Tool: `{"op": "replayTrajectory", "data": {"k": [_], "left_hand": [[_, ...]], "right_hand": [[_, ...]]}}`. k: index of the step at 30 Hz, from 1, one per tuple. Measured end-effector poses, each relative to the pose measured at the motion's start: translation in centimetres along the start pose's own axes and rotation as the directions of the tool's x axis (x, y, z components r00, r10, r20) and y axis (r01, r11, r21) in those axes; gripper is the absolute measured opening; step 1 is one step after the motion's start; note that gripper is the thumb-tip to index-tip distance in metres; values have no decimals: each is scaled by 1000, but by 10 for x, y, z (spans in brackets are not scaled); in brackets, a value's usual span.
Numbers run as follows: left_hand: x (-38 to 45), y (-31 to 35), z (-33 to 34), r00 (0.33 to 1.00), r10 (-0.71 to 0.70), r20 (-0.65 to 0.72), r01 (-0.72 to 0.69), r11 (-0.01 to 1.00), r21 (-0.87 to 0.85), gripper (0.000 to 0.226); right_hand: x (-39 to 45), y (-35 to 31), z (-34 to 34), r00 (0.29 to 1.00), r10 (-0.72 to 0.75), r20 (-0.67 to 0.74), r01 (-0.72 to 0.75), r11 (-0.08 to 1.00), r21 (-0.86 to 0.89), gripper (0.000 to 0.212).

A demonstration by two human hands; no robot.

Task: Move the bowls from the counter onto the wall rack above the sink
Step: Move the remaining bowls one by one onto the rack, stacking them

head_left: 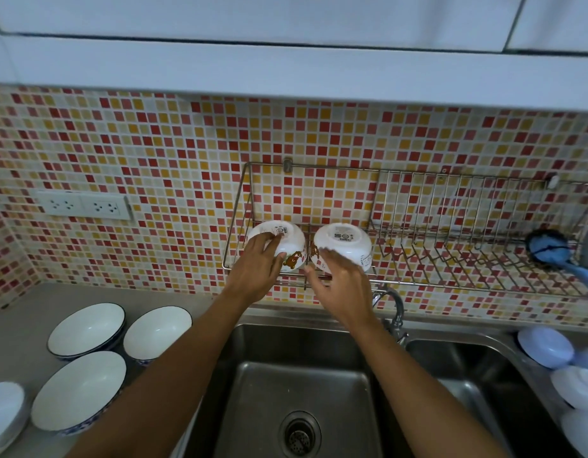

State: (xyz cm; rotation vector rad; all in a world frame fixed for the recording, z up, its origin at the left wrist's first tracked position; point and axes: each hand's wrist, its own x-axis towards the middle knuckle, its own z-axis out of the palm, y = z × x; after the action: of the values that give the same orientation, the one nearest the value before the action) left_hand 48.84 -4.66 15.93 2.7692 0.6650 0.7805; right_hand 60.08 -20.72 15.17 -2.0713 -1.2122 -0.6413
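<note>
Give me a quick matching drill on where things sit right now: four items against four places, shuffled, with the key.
Items:
1. Left hand
2. Right hand
3. Blue-rimmed bowls
4. Blue brush

Places:
A. At the right end of the wall rack
B. On the upturned bear-print bowl at the rack's left end
C. Upright on the counter, left of the sink
D. On the second upturned bowl, just right of the bear-print one

Pairs: 1-B, 2-D, 3-C, 4-A
</note>
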Motion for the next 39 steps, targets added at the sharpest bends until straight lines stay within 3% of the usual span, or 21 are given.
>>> {"op": "replayTrajectory", "data": {"k": [4, 9, 14, 17, 21, 30, 36, 39], "left_hand": [[0, -2, 2, 1000, -2, 19, 2, 1000, 12, 57], [2, -5, 4, 999, 23, 29, -24, 999, 37, 56], [1, -5, 5, 999, 32, 13, -33, 998, 53, 60], [-2, -1, 4, 997, 62, -43, -58, 993, 104, 65], [-19, 1, 13, 991, 54, -122, -30, 980, 194, 62], [-55, -23, 27, 993, 101, -65, -81, 961, 264, 54], [-82, -28, 23, 997, 80, -10, -77, 980, 184, 55], [-132, -44, 26, 999, -21, 28, 19, 995, 94, 55]], "right_hand": [[19, 14, -8, 963, 104, 249, -58, 981, -185, 84], [22, 12, -8, 912, 209, 354, -123, 960, -252, 84], [21, 14, -10, 921, 206, 329, -130, 963, -238, 84], [8, 16, -8, 967, 71, 245, -10, 970, -241, 79], [-35, 22, 2, 994, -82, 78, 97, 973, -212, 55], [-40, 14, 12, 998, 19, -67, -27, 992, -122, 42], [-60, -6, 22, 995, 94, -14, -95, 990, -102, 61], [-86, -23, 35, 993, 92, 75, -87, 994, -64, 65]]}}
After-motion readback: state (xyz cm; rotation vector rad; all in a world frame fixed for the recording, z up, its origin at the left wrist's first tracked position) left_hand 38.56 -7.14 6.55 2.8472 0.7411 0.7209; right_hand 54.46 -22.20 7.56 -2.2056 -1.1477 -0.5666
